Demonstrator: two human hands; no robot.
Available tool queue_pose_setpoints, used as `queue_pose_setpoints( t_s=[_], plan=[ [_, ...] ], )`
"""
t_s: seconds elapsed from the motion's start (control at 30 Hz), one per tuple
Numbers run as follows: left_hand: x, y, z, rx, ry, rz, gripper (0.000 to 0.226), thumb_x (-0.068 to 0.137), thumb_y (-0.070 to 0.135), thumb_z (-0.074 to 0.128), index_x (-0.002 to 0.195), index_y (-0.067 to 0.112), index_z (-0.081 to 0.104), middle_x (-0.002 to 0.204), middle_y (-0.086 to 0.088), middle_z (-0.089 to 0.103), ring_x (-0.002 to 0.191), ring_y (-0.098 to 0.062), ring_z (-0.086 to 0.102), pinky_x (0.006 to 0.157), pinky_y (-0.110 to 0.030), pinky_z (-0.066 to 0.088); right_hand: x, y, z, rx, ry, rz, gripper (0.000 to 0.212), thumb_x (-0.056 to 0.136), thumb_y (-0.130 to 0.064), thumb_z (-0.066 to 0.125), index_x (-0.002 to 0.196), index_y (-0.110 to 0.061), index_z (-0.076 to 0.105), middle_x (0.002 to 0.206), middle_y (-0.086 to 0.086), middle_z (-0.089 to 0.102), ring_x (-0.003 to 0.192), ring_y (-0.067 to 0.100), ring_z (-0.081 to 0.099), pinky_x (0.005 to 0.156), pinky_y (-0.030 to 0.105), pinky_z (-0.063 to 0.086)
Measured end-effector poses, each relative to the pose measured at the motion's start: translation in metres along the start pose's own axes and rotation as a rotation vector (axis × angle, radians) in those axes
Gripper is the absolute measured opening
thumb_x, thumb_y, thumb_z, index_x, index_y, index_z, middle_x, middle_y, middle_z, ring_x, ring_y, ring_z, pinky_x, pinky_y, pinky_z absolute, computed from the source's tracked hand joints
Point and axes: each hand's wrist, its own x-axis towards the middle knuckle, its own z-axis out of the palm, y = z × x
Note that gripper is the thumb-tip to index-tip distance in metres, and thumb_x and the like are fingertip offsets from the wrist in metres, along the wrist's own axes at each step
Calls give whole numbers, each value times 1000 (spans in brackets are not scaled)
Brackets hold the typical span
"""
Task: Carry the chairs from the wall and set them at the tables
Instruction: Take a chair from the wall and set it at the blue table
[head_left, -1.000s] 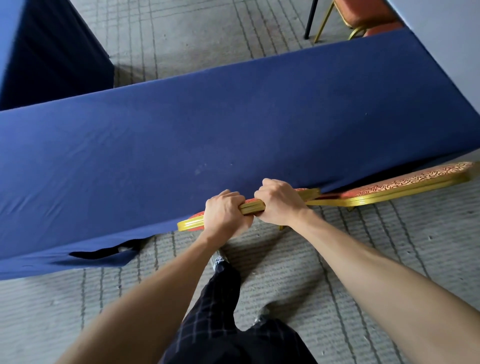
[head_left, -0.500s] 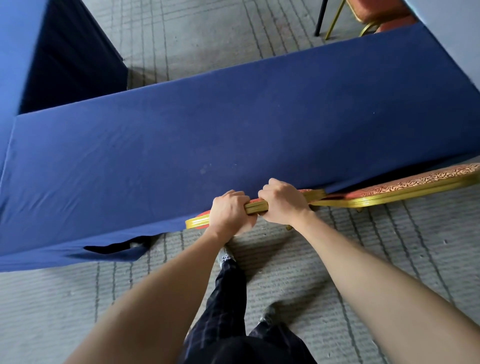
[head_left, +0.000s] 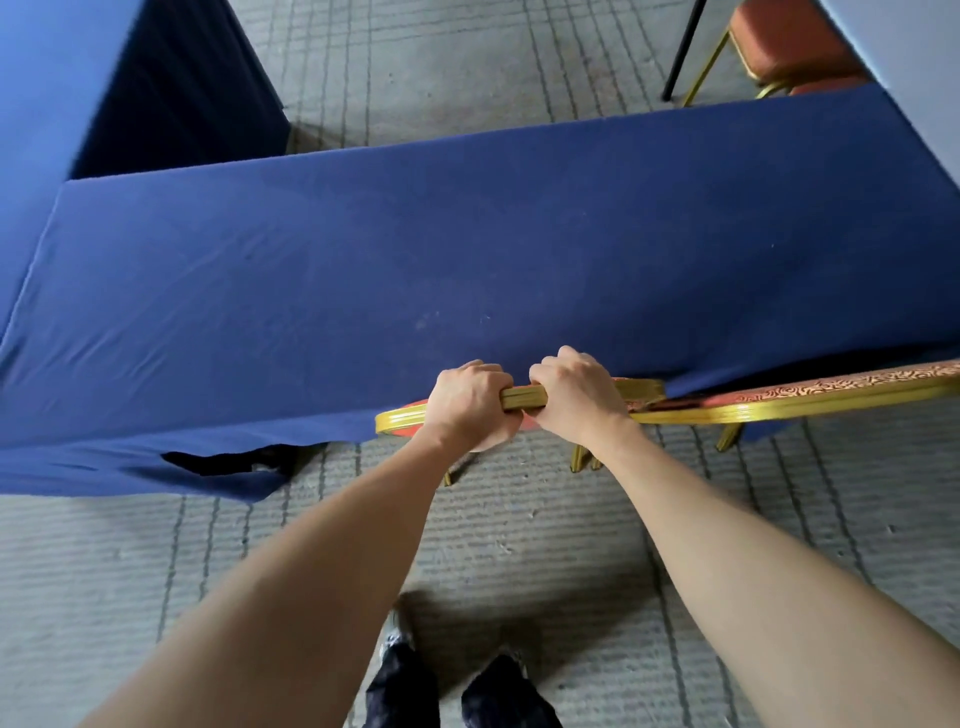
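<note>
Head-worn view, steeply downward, close.

No readable txt, labels or nos. anywhere.

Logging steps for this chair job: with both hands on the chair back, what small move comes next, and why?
Probably release the grip: left hand and right hand hold the chair back, already tucked against the blue table, beside the neighbouring chair.

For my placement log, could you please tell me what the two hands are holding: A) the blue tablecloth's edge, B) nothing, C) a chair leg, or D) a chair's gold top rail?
D: the left hand and the right hand both curl round the gold top rail.
</note>
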Motion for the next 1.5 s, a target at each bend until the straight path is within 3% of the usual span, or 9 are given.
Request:
queue_pose_setpoints(
  t_s=[0.13, 0.23, 0.3, 0.53, 0.73, 0.93, 1.17, 1.3, 1.5],
  plan=[
    [-24, -1, -2, -67, -4, -11, 19, 75, 33, 62, 87, 22, 51, 81, 10, 53, 89, -18, 51, 68, -29, 36, -24, -32, -16, -9, -93, 76, 40, 79, -40, 74, 108, -22, 52, 105, -2, 61, 97, 23, 50, 82, 38, 43],
    [-58, -16, -11, -148, 6, 29, 45, 79, 30, 66, 120, 15, 55, 111, 0, 55, 105, -21, 47, 91, -34, 44, -32, -79, -32, 20, -100, 90, 52, 81, -40, 70, 123, -18, 49, 119, 2, 55, 107, 25, 47, 91, 40, 42],
    [-82, -28, -24, -187, 2, 31, 55, 81, 27, 66, 131, 12, 49, 123, -3, 50, 111, -23, 45, 98, -38, 42, -27, -114, -42, 78, -107, 97, 52, 81, -33, 68, 126, -17, 47, 124, 3, 52, 113, 26, 45, 96, 40, 40],
    [-247, -167, -101, -65, 237, -151, 42, 77, 34, 51, 113, 17, 62, 105, -1, 58, 100, -27, 56, 97, -38, 33, -18, -308, -67, 126, -90, -139, 40, 87, -28, 57, 126, -19, 54, 124, 3, 53, 116, 27, 43, 98, 39, 35],
    [-437, -300, -173, -41, 425, -376, 20, 83, 36, 48, 92, 22, 58, 90, 7, 58, 94, -22, 58, 102, -37, 27, -30, -541, -78, 171, -60, -352, 35, 91, -31, 56, 125, -21, 55, 124, 1, 55, 118, 26, 45, 99, 41, 37],
    [-630, -407, -234, -35, 454, -603, 35, 87, 50, 53, 111, 25, 60, 117, 5, 56, 119, -21, 47, 107, -37, 23, -66, -770, -75, 274, -121, -570, 37, 91, -35, 58, 125, -22, 54, 123, 2, 55, 118, 25, 48, 99, 41, 37],
    [-805, -502, -277, -55, 474, -879, 32, 95, 45, 50, 120, 25, 55, 136, 4, 50, 130, -20, 37, 110, -38, 21, -80, -965, -70, 290, -198, -829, 36, 92, -40, 55, 124, -23, 57, 121, -2, 57, 112, 18, 52, 98, 40, 42],
    [-854, -554, -280, -114, 488, -957, 32, 96, 47, 49, 121, 28, 55, 139, 4, 50, 134, -20, 35, 116, -43, 21, -70, -1040, -51, 312, -264, -878, 33, 93, -39, 54, 122, -23, 58, 120, -5, 57, 110, 15, 52, 97, 40, 43],
    [-895, -666, -275, -183, 504, -1072, 32, 97, 47, 47, 122, 29, 57, 138, 6, 52, 133, -18, 37, 113, -41, 22, -5, -1155, 12, 288, -422, -935, 36, 93, -42, 52, 123, -23, 57, 120, -4, 56, 110, 14, 51, 97, 41, 47]
  ],
)
